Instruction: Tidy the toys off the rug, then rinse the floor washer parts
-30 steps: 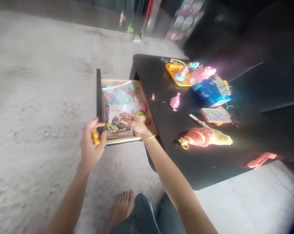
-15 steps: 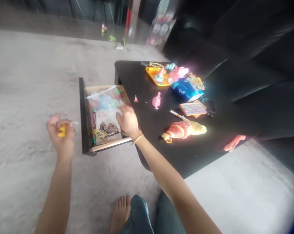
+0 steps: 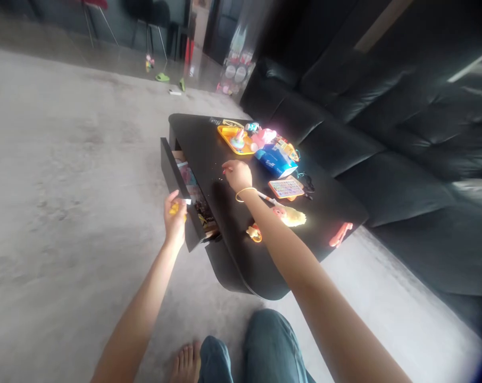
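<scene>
My left hand (image 3: 175,218) is closed around a small yellow object (image 3: 174,209), and a white tip sticks out by the fingers. It is against the outer face of the black drawer front (image 3: 179,191). The drawer stands partly pulled out; papers and a plastic bag (image 3: 187,174) show inside. My right hand (image 3: 238,174) is low over the black table (image 3: 241,260), fingers bent together, with a bit of red at the fingertips. What it holds is hidden. Under my right forearm lies a plush toy (image 3: 291,215) with yellow hair, partly covered.
An orange tray (image 3: 225,139), a blue tissue pack (image 3: 276,160), a tablet-like toy with a keyed face (image 3: 285,188) and a red-orange object (image 3: 340,234) lie on the table. A black sofa (image 3: 337,143) runs along the right. Green slippers (image 3: 162,77) lie on the floor beyond.
The drawer has slid mostly in, my left hand now at its front. My right hand has gone from inside the drawer to the tabletop, where it covers the pink item's spot. The view has shifted.
</scene>
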A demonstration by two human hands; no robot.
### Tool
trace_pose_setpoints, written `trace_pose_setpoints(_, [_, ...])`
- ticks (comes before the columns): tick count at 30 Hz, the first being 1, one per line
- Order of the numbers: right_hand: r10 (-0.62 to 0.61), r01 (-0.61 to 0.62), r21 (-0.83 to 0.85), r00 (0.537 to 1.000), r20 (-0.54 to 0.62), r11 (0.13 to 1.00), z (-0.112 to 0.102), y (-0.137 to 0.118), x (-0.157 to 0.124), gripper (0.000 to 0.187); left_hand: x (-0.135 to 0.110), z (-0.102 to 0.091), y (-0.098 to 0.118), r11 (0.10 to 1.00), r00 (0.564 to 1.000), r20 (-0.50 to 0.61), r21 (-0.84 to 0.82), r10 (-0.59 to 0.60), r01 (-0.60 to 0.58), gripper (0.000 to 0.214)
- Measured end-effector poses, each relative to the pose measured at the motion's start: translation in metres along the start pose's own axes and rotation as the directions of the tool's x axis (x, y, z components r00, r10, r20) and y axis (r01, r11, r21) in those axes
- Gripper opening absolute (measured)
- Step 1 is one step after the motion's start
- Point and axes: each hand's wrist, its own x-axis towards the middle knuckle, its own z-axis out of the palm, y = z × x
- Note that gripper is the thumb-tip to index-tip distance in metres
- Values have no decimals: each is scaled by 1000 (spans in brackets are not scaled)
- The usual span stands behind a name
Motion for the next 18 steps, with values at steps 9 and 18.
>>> trace_pose_setpoints(9, [207, -207, 124, 978, 19, 970, -22, 51, -11, 34, 46, 85, 12, 733, 752, 635, 423, 180, -533, 42])
trace_pose_setpoints(18, [6, -20, 577, 1000, 27, 817, -23, 28, -53, 29, 44, 89, 10, 769, 678, 725, 362, 122, -526, 70])
